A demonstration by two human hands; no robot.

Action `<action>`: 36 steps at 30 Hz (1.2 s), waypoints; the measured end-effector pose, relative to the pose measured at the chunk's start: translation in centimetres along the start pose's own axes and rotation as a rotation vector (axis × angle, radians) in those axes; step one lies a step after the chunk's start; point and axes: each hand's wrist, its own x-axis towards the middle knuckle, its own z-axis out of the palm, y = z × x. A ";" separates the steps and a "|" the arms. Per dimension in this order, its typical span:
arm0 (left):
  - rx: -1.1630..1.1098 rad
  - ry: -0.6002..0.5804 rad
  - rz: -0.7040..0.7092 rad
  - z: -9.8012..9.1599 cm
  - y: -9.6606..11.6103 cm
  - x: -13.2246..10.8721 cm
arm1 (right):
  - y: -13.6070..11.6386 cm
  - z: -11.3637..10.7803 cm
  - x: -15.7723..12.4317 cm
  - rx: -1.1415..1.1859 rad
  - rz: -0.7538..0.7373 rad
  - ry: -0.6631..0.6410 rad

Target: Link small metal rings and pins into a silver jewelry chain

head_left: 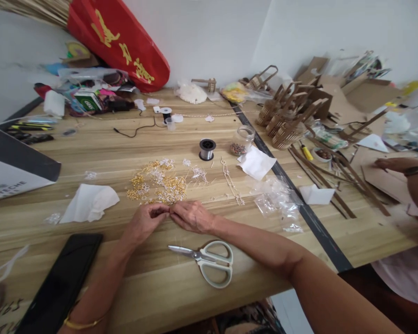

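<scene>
My left hand (148, 221) and my right hand (192, 216) meet over the wooden table, fingertips pinched together at one spot. What they hold is too small to make out. Just beyond them lies a heap of gold and silver beads and rings (170, 185). A thin chain (230, 183) stretches across the wood to the right, near some pale pins (198, 175). Scissors with pale green handles (209, 260) rest below my right hand, blades pointing left. A spool of clear thread (207, 149) stands farther back.
A black phone (64, 283) and white paper (88, 204) lie at left. Plastic bags (278, 204), a glass jar of beads (242, 139) and small woven baskets (285, 116) stand to the right. Another person's hand (393, 164) rests at far right. A red bag (125, 41) leans at the back.
</scene>
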 end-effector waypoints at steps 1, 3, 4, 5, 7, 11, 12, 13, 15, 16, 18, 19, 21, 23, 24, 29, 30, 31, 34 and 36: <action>-0.001 0.003 0.008 0.0 0.2 0.0 | 0.0 0.0 0.0 -0.005 0.000 0.007; -0.002 0.003 0.011 0.0 0.5 -0.1 | 0.0 0.1 0.0 -0.015 -0.002 0.016; -0.001 0.003 0.007 0.0 0.6 -0.1 | 0.1 0.2 -0.1 -0.022 -0.003 0.018; 0.001 0.004 0.002 0.0 0.8 -0.1 | 0.1 0.2 -0.1 -0.032 -0.005 0.018; 0.005 0.010 -0.004 0.0 1.1 -0.1 | 0.2 0.4 -0.1 -0.057 -0.006 0.021; 0.004 0.014 -0.012 0.1 1.1 -0.2 | 0.2 0.3 -0.1 -0.073 -0.020 0.026; 0.004 0.013 -0.011 0.1 1.1 -0.2 | 0.2 0.3 -0.1 -0.072 -0.027 0.027; 0.005 0.008 -0.009 0.1 1.0 -0.2 | 0.1 0.2 0.0 -0.070 -0.033 0.027; 0.012 -0.009 -0.003 0.2 0.8 -0.2 | 0.1 0.1 0.0 -0.070 -0.039 0.030; 0.014 -0.022 -0.001 0.2 0.8 -0.2 | 0.0 0.1 0.0 -0.070 -0.041 0.030; 0.018 -0.044 0.001 0.2 0.8 -0.2 | 0.0 0.0 -0.1 -0.069 -0.040 0.029; 0.020 -0.048 0.001 0.2 0.9 -0.2 | -0.1 -0.1 -0.1 -0.067 -0.039 0.028; 0.035 -0.054 -0.001 0.1 1.1 -0.2 | -0.1 -0.1 -0.1 -0.062 -0.032 0.024; 0.062 -0.062 -0.006 0.0 1.3 -0.3 | -0.1 -0.1 -0.2 -0.059 -0.027 0.020; 0.078 -0.061 -0.007 -0.1 1.3 -0.3 | -0.1 -0.1 -0.2 -0.056 -0.025 0.019; 0.119 -0.039 0.032 -0.2 1.1 -0.3 | -0.2 -0.1 -0.2 -0.029 -0.003 0.029; 0.121 -0.033 0.043 -0.2 1.1 -0.3 | -0.2 -0.2 -0.2 -0.026 0.000 0.028; 0.122 -0.029 0.051 -0.2 1.0 -0.3 | -0.3 -0.2 -0.1 -0.025 0.002 0.026; 0.125 -0.041 0.046 -0.2 0.7 -0.2 | -0.3 -0.3 -0.1 -0.031 0.008 0.022; 0.127 -0.061 0.040 -0.2 0.4 -0.2 | -0.2 -0.2 -0.2 -0.026 0.008 0.015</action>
